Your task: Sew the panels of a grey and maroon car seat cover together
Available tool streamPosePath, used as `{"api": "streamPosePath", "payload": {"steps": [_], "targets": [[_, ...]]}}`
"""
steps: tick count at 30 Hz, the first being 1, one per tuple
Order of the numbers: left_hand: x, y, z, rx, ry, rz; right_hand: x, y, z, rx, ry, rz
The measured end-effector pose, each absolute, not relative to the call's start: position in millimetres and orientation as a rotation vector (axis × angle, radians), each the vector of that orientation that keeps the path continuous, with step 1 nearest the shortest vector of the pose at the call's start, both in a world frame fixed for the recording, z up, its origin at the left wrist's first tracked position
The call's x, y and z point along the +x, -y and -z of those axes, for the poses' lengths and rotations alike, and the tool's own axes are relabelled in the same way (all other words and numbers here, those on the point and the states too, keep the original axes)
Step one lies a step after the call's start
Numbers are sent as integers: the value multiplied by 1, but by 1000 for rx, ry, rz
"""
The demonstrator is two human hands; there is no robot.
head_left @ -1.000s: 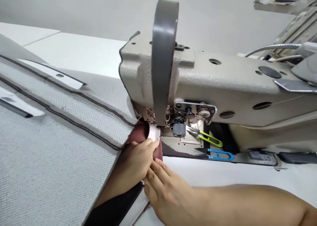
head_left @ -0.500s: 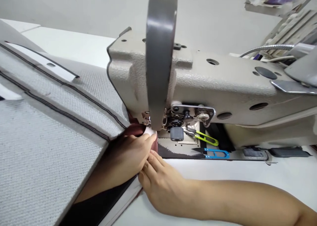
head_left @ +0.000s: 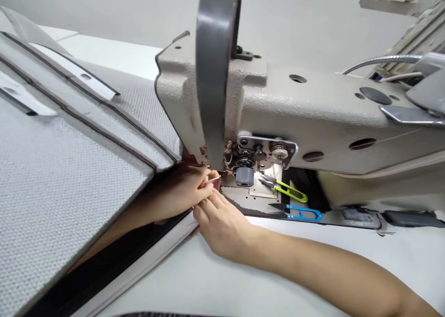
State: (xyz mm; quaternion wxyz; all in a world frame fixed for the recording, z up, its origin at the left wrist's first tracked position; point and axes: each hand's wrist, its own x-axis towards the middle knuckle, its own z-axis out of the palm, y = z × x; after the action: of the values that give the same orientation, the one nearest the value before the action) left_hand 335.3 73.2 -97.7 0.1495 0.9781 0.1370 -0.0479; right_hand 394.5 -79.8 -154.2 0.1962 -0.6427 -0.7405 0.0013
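Note:
A grey sewing machine (head_left: pixel 271 108) stands across the middle, a dark curved bar (head_left: pixel 213 66) at its front. Below its head, my left hand (head_left: pixel 189 185) pinches the folded edge of a dark red and white material (head_left: pixel 215 182). My right hand (head_left: pixel 222 222) lies against the left fingertips, its fingers closed on the same material; some of its fingertips are hidden. Large light grey woven fabric (head_left: pixel 79 192) with dark seams drapes over at the left, beside my left forearm. A pale strip with dark red edging (head_left: pixel 146 266) runs from my hands to the lower left.
Yellow-green snips (head_left: pixel 290 190) and blue snips (head_left: pixel 304 213) lie on the machine bed right of my hands. A dark object (head_left: pixel 412 218) sits farther right on the white table (head_left: pixel 313 280). A metal flexible tube (head_left: pixel 378 60) rises behind the machine arm.
Both hands have moved slightly up in view. My left hand has turned, and its thumb and fingers now show around the folded edge. The fabric at the left has shifted, showing more of the pale strip.

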Motion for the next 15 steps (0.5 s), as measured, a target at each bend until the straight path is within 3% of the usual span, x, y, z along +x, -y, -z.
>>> {"api": "streamPosePath", "payload": {"steps": [6, 8, 15], "targets": [[341, -81, 88, 2763, -538, 327, 425, 83, 127, -1448, 1719, -746], [339, -80, 84, 2784, -453, 346, 429, 85, 125, -1312, 1810, -840], [324, -67, 75, 3078, -187, 138, 389, 111, 142, -1533, 2193, 72]]}}
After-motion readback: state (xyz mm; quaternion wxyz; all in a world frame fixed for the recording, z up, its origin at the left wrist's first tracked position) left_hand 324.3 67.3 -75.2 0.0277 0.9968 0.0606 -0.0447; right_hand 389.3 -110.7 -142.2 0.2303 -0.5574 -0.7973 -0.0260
